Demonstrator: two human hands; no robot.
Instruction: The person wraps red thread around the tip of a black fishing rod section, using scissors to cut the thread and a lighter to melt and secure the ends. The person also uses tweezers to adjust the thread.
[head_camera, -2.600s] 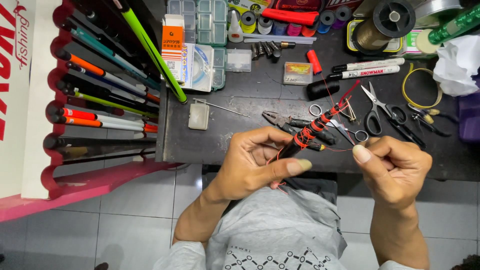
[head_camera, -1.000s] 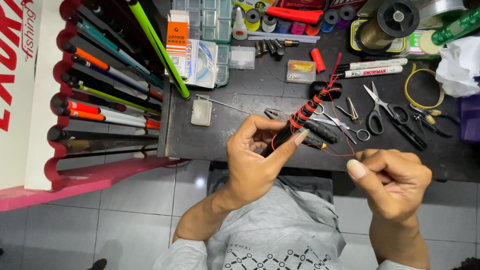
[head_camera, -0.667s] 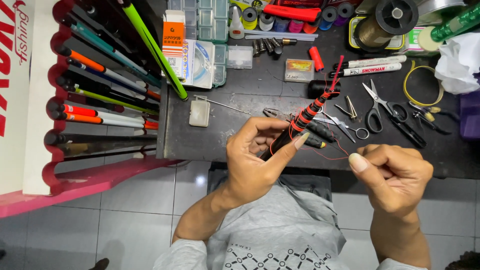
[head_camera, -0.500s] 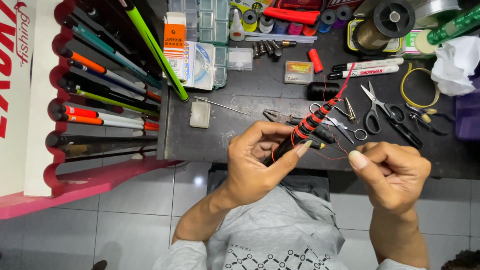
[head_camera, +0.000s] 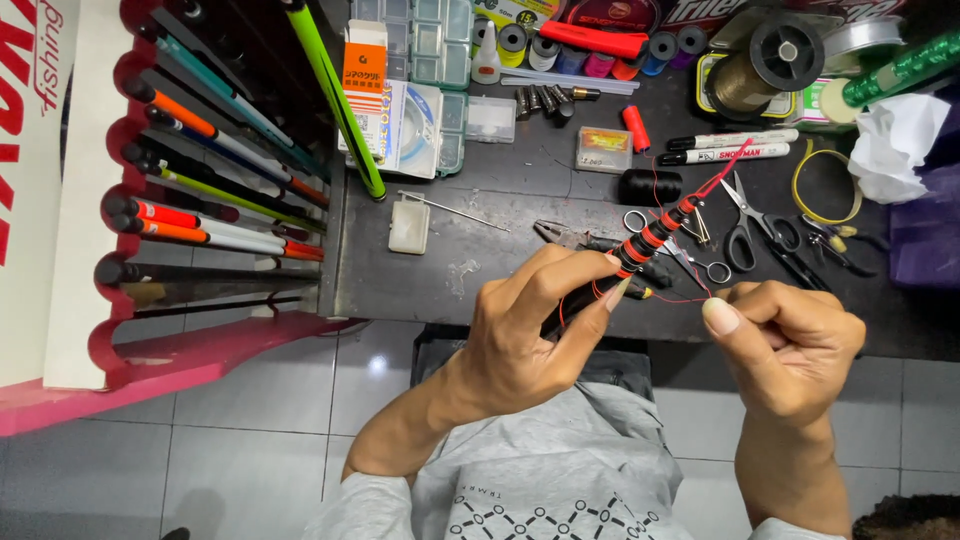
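Observation:
My left hand (head_camera: 535, 335) grips a slim black rod with red bands (head_camera: 655, 230), its tip slanting up to the right over the dark workbench (head_camera: 470, 270). My right hand (head_camera: 785, 345) pinches a thin red thread (head_camera: 680, 297) that runs from the rod to my fingers, thumb pressed forward. The thread also climbs toward a black spool (head_camera: 650, 186) on the bench. Both hands hover just past the bench's front edge, above my lap.
Scissors (head_camera: 750, 225), pliers (head_camera: 575, 238), markers (head_camera: 735, 147), thread spools (head_camera: 780, 55) and clear compartment boxes (head_camera: 430, 40) crowd the bench. A red rack of fishing rods (head_camera: 200, 190) stands at the left. A small white box (head_camera: 408, 225) lies near the bench's left edge. Tiled floor below.
The rod tip has swung and lifted slightly while my left hand turns it. My right hand has kept the thread taut, shifting a little.

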